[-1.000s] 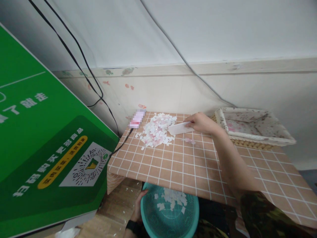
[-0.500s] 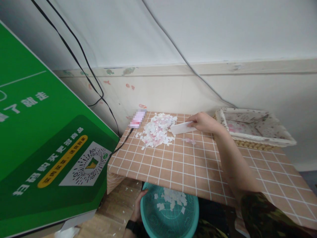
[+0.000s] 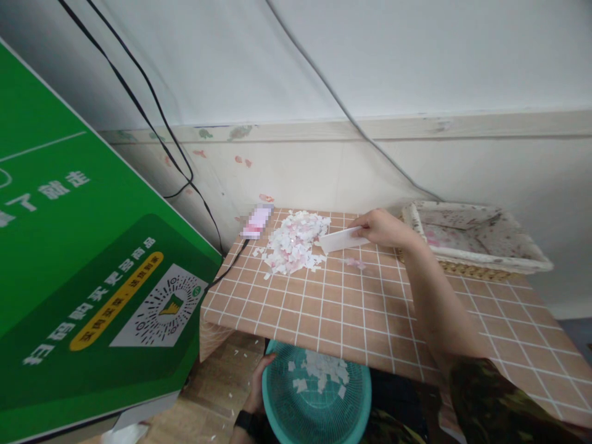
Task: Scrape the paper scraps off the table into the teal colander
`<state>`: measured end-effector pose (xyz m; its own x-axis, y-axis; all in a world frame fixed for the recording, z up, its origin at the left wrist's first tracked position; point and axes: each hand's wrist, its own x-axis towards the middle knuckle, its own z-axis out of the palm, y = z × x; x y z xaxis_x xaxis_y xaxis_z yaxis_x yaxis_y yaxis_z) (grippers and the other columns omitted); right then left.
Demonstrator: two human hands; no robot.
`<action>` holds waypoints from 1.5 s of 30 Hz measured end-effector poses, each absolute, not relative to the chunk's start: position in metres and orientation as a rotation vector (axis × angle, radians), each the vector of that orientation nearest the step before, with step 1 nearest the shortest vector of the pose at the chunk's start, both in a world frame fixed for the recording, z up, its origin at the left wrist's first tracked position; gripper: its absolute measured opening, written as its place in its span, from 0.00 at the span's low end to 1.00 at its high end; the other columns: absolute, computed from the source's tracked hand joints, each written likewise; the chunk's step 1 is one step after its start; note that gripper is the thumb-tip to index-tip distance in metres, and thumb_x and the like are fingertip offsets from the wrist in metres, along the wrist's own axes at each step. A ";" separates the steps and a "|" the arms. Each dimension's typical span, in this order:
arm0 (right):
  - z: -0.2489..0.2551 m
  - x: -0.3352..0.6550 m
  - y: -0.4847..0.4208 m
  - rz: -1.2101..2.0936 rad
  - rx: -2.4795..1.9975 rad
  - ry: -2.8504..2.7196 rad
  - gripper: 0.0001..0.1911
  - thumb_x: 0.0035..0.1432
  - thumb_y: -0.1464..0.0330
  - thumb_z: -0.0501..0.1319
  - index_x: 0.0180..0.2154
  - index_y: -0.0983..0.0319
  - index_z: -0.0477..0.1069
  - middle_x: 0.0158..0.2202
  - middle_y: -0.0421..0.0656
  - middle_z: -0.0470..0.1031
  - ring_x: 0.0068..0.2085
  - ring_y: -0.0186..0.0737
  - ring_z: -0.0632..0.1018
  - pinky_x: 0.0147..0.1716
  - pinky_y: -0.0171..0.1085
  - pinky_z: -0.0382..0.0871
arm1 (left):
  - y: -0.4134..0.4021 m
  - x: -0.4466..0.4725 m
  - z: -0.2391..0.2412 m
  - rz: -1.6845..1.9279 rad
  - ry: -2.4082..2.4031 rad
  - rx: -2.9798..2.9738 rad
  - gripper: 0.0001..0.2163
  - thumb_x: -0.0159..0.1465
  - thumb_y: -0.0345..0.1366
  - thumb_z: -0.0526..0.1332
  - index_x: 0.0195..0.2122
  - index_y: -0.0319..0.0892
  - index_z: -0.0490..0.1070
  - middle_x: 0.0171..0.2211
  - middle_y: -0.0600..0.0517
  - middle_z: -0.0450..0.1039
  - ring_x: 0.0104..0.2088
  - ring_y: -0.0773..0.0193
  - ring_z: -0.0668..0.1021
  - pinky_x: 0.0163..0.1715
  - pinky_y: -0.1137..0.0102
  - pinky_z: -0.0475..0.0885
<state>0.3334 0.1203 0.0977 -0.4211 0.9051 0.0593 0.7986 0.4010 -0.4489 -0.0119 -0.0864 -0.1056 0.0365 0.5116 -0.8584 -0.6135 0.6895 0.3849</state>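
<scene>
My right hand (image 3: 380, 227) grips a flat white card (image 3: 343, 240), held on edge just above or on the checked tablecloth. Its left end comes close to a heap of torn paper scraps (image 3: 298, 242), mostly white with some pink. A few pinkish scraps (image 3: 355, 263) lie apart on the cloth, in front of the card. Below the table's front edge, my left hand (image 3: 259, 377) is closed on the left rim of a teal plastic basket (image 3: 319, 413). White paper pieces (image 3: 326, 369) lie inside that basket. Most of the left fingers are hidden.
A wicker basket with a floral lining (image 3: 476, 237) stands on the right of the table (image 3: 324, 308). At the back left lies a phone-like device (image 3: 258, 221) with a black cable. A green panel (image 3: 92, 277) borders the left side; scraps dot the wooden floor (image 3: 222, 382).
The card and right hand have shifted very slightly to the right. The left hand and the teal basket look the same.
</scene>
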 end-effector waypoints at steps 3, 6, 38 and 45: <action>0.096 0.334 0.122 0.480 -1.515 -2.355 0.12 0.52 0.71 0.56 0.36 0.59 0.78 0.31 0.41 0.78 0.30 0.37 0.75 0.30 0.33 0.63 | -0.086 -0.012 -0.105 0.886 1.292 -0.100 0.05 0.48 0.34 0.62 0.21 0.38 0.75 0.18 0.47 0.76 0.26 0.49 0.79 0.33 0.58 0.74; 0.095 0.334 0.123 0.446 -1.532 -2.346 0.13 0.52 0.71 0.56 0.37 0.59 0.78 0.31 0.42 0.78 0.31 0.38 0.75 0.31 0.34 0.63 | -0.087 -0.013 -0.107 0.873 1.279 -0.078 0.06 0.48 0.35 0.62 0.20 0.37 0.75 0.18 0.47 0.76 0.26 0.49 0.79 0.33 0.58 0.74; 0.096 0.306 0.118 0.579 -1.303 -2.460 0.11 0.53 0.71 0.56 0.36 0.60 0.77 0.31 0.41 0.77 0.31 0.34 0.73 0.31 0.33 0.60 | -0.085 -0.008 -0.097 0.905 1.291 -0.087 0.05 0.45 0.35 0.62 0.20 0.39 0.74 0.21 0.48 0.77 0.29 0.47 0.79 0.31 0.57 0.73; 0.097 0.307 0.117 0.636 -1.281 -2.425 0.12 0.54 0.71 0.56 0.37 0.61 0.77 0.32 0.41 0.77 0.31 0.34 0.73 0.32 0.33 0.61 | -0.085 -0.008 -0.096 0.910 1.296 -0.068 0.05 0.46 0.35 0.62 0.20 0.37 0.74 0.18 0.47 0.75 0.27 0.47 0.79 0.30 0.58 0.73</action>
